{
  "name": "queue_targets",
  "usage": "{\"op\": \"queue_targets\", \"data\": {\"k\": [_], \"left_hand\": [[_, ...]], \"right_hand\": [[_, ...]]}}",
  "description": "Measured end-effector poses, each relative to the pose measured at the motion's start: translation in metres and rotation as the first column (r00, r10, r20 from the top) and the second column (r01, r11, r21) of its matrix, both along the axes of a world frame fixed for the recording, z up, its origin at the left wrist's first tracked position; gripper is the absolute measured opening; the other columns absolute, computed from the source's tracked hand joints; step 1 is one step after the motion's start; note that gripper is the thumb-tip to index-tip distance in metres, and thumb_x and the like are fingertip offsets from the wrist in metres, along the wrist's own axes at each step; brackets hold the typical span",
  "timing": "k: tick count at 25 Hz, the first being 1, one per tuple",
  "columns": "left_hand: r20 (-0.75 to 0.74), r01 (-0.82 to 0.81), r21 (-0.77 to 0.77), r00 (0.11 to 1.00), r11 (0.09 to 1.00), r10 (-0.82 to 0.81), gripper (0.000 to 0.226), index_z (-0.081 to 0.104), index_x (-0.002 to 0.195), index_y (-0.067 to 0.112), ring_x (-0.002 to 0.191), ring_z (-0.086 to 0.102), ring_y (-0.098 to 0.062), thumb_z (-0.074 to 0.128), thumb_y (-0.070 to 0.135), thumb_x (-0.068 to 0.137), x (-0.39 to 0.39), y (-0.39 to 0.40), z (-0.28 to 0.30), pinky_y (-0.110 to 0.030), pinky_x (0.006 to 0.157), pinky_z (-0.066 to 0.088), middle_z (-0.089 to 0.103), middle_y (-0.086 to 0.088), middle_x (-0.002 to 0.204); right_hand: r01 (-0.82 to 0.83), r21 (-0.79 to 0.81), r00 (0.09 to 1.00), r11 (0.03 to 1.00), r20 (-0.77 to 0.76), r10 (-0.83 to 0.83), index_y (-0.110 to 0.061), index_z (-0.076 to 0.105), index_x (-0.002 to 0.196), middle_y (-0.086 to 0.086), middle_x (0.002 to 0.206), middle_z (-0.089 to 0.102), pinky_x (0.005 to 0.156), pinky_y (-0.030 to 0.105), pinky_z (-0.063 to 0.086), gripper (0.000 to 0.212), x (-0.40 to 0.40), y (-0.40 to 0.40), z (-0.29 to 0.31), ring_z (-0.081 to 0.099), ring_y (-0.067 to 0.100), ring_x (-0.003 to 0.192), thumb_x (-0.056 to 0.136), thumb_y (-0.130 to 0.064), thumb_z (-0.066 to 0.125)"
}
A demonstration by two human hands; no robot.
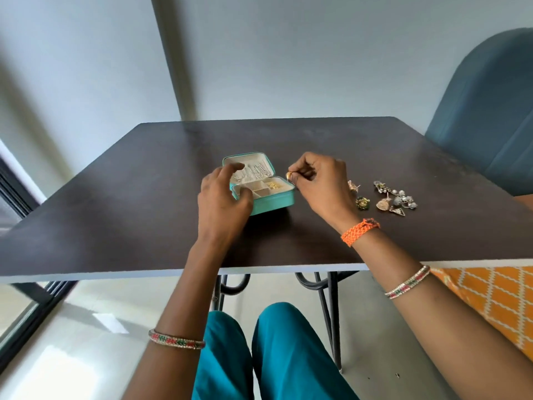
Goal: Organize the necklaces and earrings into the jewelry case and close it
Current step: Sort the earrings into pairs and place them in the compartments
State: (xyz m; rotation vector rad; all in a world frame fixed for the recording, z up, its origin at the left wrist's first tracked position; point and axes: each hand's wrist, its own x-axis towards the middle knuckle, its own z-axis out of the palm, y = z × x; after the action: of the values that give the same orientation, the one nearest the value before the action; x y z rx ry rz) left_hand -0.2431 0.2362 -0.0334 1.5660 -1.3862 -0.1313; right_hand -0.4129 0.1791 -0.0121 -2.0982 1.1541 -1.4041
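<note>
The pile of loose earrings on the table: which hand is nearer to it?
Right. The right hand is between the jewelry case and the pile of loose earrings, pinching a small gold earring. The left hand rests on the case's far side from the pile.

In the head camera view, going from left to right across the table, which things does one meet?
Left hand → turquoise jewelry case, open → small gold earring pinched in the right hand → loose earrings lying on the table → blue chair.
</note>
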Motion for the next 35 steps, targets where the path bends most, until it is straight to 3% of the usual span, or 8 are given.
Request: {"op": "queue_targets", "data": {"k": [5,8,12,16,24,27,30,35], "left_hand": [[0.039,0.142,0.198,0.987,0.970,-0.153,0.066,0.045,0.136,0.014,0.128,0.042,-0.024,0.040,0.028,0.071,0.000,0.005,-0.017,-0.037,0.108,0.034,0.046,-0.004,0.141],[0.023,0.129,0.232,0.990,0.964,-0.137,0.068,0.042,0.137,0.016,0.129,0.041,-0.022,0.038,0.028,0.070,0.000,0.005,-0.015,-0.039,0.108,0.034,0.042,-0.001,0.143],[0.022,0.121,0.270,0.991,0.955,-0.132,0.066,0.040,0.135,0.020,0.127,0.042,-0.020,0.036,0.029,0.070,0.001,0.003,-0.017,-0.043,0.108,0.033,0.039,0.002,0.144],[-0.015,0.141,0.260,0.990,0.955,-0.142,0.061,0.044,0.130,0.020,0.124,0.046,-0.020,0.037,0.029,0.070,0.001,0.002,-0.019,-0.047,0.103,0.039,0.041,0.003,0.142],[-0.018,0.153,0.247,0.988,0.957,-0.153,0.055,0.052,0.122,0.019,0.120,0.047,-0.018,0.038,0.028,0.070,0.001,0.002,-0.018,-0.046,0.100,0.041,0.042,0.005,0.140],[-0.013,0.155,0.253,0.988,0.955,-0.157,0.054,0.052,0.121,0.019,0.120,0.048,-0.018,0.038,0.028,0.070,0.000,0.003,-0.017,-0.047,0.101,0.041,0.042,0.005,0.140],[-0.025,0.163,0.261,0.986,0.951,-0.163,0.053,0.051,0.121,0.019,0.119,0.048,-0.017,0.038,0.028,0.070,0.000,0.002,-0.016,-0.047,0.100,0.042,0.042,0.005,0.139],[-0.050,0.156,0.239,0.988,0.958,-0.149,0.037,0.054,0.119,0.017,0.118,0.049,-0.018,0.041,0.023,0.085,0.001,0.000,-0.017,-0.045,0.098,0.044,0.043,0.004,0.139]], "right_hand": [[0.029,-0.075,0.987,0.997,-0.153,-0.040,-0.007,0.063,0.072,-0.002,0.067,0.065,0.056,0.018,0.048,0.010,0.012,-0.005,-0.008,0.058,0.005,0.059,0.078,-0.003,0.070],[0.077,-0.023,0.989,0.997,-0.128,-0.079,-0.008,0.065,0.069,-0.003,0.067,0.065,0.052,0.009,0.042,0.011,0.010,-0.002,-0.019,0.054,-0.001,0.055,0.077,-0.002,0.070],[0.065,-0.045,0.990,0.997,-0.125,-0.070,-0.008,0.066,0.065,0.000,0.068,0.067,0.052,0.010,0.041,0.011,0.011,0.005,-0.025,0.054,0.003,0.055,0.074,-0.002,0.070],[0.040,-0.156,0.977,0.987,-0.199,-0.071,-0.007,0.063,0.063,0.002,0.069,0.063,0.056,0.031,0.047,0.012,0.011,0.006,-0.028,0.057,0.016,0.064,0.071,-0.004,0.071],[-0.044,-0.194,0.966,0.980,-0.257,-0.008,-0.005,0.061,0.061,0.004,0.067,0.061,0.055,0.037,0.047,0.013,0.004,0.006,-0.026,0.055,0.019,0.062,0.069,0.002,0.068],[-0.059,-0.223,0.938,0.973,-0.345,-0.022,-0.007,0.063,0.061,-0.001,0.067,0.058,0.052,0.035,0.046,0.011,0.003,0.005,-0.022,0.053,0.016,0.061,0.070,-0.002,0.067],[-0.067,-0.231,0.904,0.971,-0.426,-0.039,-0.009,0.063,0.059,-0.009,0.065,0.050,0.053,0.023,0.036,0.012,0.004,0.007,-0.013,0.047,0.012,0.058,0.068,-0.003,0.068],[-0.135,-0.086,0.798,0.987,-0.600,0.057,-0.011,0.067,0.067,-0.012,0.071,0.050,0.060,0.024,0.036,0.011,0.002,0.008,0.005,0.049,0.010,0.066,0.075,-0.005,0.071]]}}
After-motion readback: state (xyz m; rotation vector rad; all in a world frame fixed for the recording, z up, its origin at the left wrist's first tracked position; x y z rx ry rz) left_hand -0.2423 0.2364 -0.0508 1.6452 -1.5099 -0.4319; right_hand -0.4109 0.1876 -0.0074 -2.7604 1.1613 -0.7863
